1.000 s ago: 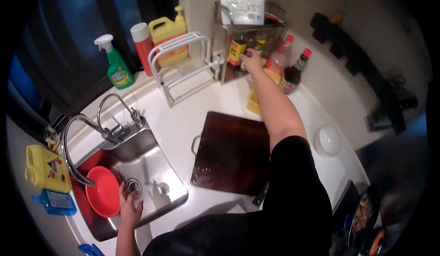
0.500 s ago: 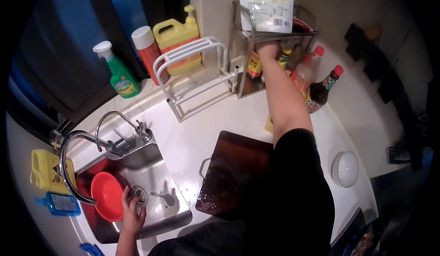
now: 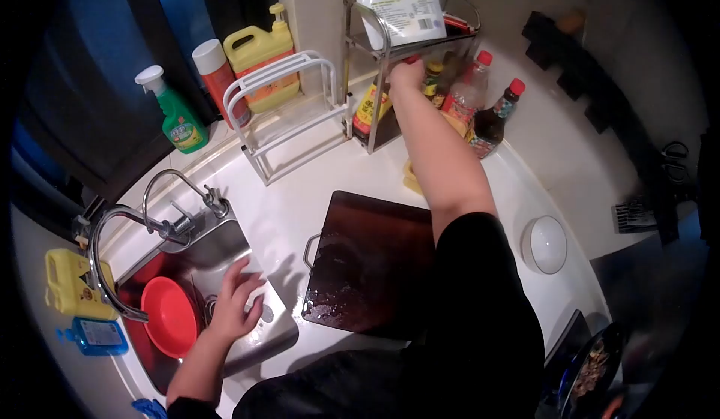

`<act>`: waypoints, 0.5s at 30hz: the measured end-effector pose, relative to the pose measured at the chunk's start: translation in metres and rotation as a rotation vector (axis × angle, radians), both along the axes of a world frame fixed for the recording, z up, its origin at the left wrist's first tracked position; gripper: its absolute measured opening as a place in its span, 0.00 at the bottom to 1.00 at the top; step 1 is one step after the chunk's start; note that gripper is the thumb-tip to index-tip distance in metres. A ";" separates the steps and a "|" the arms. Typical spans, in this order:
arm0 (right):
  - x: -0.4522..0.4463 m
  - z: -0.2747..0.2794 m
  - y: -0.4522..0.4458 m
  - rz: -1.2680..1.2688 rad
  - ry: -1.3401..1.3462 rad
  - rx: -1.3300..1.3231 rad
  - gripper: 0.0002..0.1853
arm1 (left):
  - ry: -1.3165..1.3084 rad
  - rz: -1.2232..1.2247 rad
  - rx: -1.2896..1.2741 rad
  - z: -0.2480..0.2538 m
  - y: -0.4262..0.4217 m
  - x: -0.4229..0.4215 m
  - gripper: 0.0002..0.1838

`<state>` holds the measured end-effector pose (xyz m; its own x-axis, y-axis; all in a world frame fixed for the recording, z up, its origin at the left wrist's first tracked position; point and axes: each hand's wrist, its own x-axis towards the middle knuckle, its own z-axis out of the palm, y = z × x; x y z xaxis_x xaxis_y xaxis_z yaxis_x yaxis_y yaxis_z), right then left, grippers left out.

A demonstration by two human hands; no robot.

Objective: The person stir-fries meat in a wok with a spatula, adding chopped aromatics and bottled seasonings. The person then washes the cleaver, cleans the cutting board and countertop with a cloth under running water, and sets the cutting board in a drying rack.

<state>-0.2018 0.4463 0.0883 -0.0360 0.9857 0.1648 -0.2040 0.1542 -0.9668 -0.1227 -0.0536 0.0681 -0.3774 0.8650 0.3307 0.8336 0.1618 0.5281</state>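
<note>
My right hand (image 3: pixel 407 75) reaches to the metal spice rack (image 3: pixel 365 44). Its fingers are closed around the top of a sauce bottle (image 3: pixel 369 113) with a yellow label, which leans at the rack's left side; a bit of red shows above the fingers. My left hand (image 3: pixel 236 303) hovers over the steel sink (image 3: pixel 259 344), fingers spread and holding nothing. A red basin (image 3: pixel 169 316) sits in the sink left of that hand. Beside the rack stand a clear bottle with a red cap (image 3: pixel 469 89) and a dark sauce bottle (image 3: pixel 491 123).
A wet dark cutting board (image 3: pixel 367 261) lies on the counter, partly behind my right arm. A white holder (image 3: pixel 289 111) stands behind it. At the right are a white bowl (image 3: pixel 544 245) and a pan with food (image 3: pixel 592 370). The faucet (image 3: pixel 97 246) arches over the sink.
My left hand has lifted from the sink drain and spread its fingers. The yellow-labelled bottle has shifted left and tilted with my right hand. The view has swung slightly right.
</note>
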 end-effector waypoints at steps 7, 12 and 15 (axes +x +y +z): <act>-0.014 -0.004 0.032 0.136 0.113 -0.297 0.12 | 0.193 -0.092 0.189 0.083 0.199 -0.043 0.32; 0.028 0.026 -0.002 0.034 0.233 -0.516 0.15 | 0.158 0.123 0.165 0.117 0.333 -0.068 0.45; 0.036 0.017 -0.009 -0.072 0.425 -0.368 0.13 | 0.091 0.235 0.175 0.103 0.374 -0.079 0.49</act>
<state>-0.1663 0.4376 0.1053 0.0282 0.9783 -0.2051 -0.5883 -0.1497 -0.7947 -0.2012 0.3206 0.1715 -0.5221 0.6847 0.5086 0.8295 0.2690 0.4894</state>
